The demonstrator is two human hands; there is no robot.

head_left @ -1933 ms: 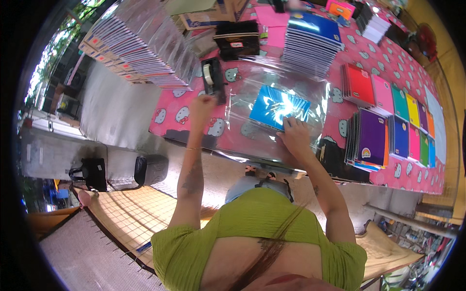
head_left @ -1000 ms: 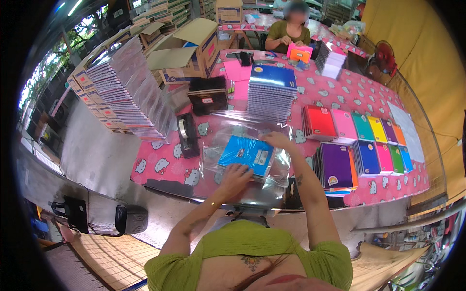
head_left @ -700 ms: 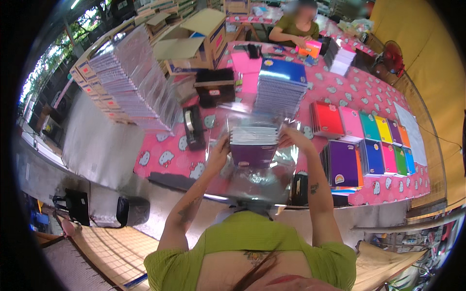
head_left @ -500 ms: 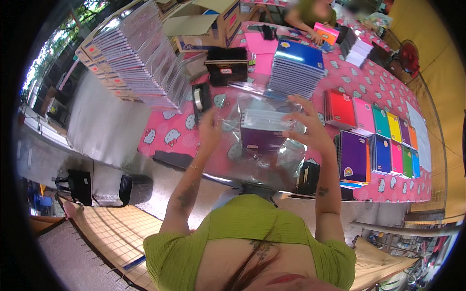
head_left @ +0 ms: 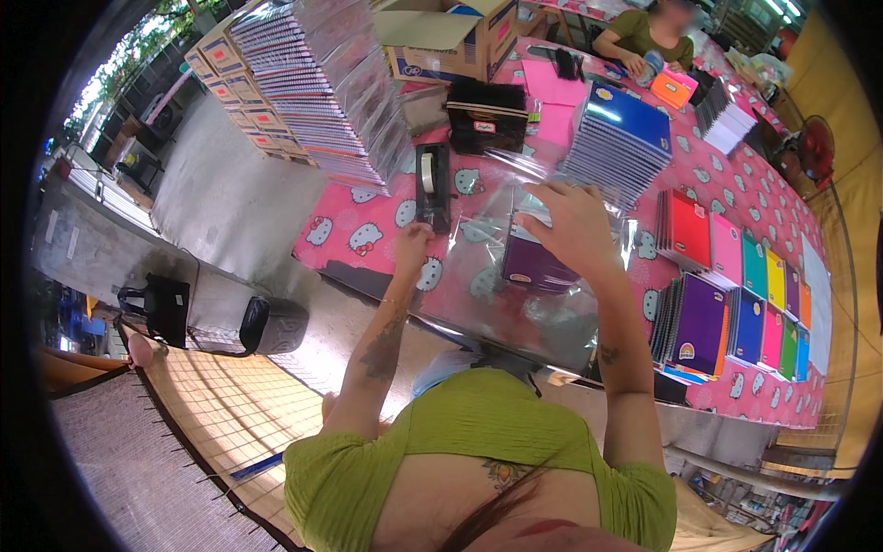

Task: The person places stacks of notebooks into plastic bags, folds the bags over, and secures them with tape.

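My left hand is at the near end of a black tape dispenser, fingers pinched at its front edge, where the tape comes off. The strip itself is too small to see clearly. My right hand lies with fingers stretched over a purple notebook, pressing on the clear plastic around it. That loose film spreads past the notebook on several sides, and the hand hides part of the cover. Just beyond stands a stack of blue spiral notebooks.
A tall plastic-covered notebook stack and a cardboard box stand at the back left. A black pouch sits behind the dispenser. Rows of coloured notebooks fill the right side. Across the table, another person handles an orange notebook.
My left hand has moved from beside the plastic to the tape dispenser and pinched at its front. My right hand has come down onto the wrapped notebook. The view has shifted.
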